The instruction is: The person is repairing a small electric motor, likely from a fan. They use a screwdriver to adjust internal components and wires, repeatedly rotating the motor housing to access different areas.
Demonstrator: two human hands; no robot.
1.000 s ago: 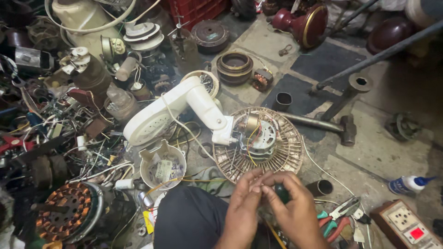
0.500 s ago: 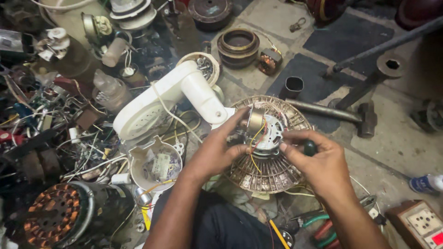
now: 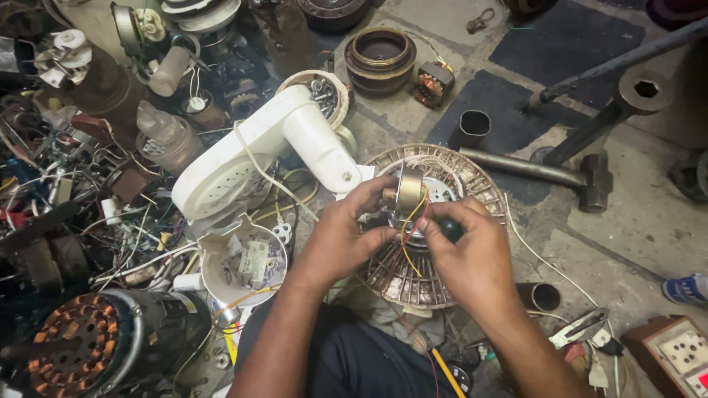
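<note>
Two hands are working above the round rusty wire fan guard (image 3: pixel 431 221). The small brass-coloured metal motor (image 3: pixel 408 190) is pinched by the left hand (image 3: pixel 343 236), while the dark-handled screwdriver (image 3: pixel 450 228) is gripped in the closed right hand (image 3: pixel 472 258). The motor should be kept steady and the coloured wires (image 3: pixel 407 228) untouched.

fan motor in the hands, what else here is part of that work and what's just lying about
In hand:
left hand holding the fan motor
right hand gripping a dark tool handle
wire guard under the motor
white fan stand joined to it
coloured wires

Lying about:
hammer
copper coil
big motor
pliers
socket box
</note>
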